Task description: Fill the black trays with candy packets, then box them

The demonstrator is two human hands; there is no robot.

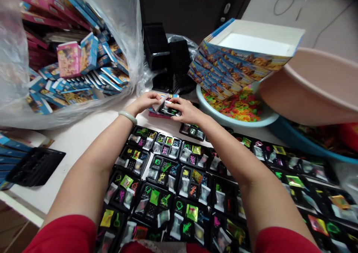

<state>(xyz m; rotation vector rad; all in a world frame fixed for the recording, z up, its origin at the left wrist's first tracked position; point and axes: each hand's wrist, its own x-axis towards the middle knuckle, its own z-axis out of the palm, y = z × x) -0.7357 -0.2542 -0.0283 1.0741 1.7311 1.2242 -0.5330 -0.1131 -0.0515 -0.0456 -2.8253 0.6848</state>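
Both my hands meet at the far side of the table over a small black tray [167, 109] that sits partly inside a colourful box. My left hand [145, 100], with a pale bangle on its wrist, grips the left end of the box and tray. My right hand [185, 110] is closed on the right end. Between my arms lie several black trays [163, 171] filled with small bright packets and clear bags.
A clear plastic bag of blue and pink boxes [72, 62] fills the back left. Stacks of empty black trays [167, 59] stand behind my hands. An open printed carton [243, 59] leans over a basin of coloured rubber bands [237, 109]. A pink basin [313, 88] is at right.
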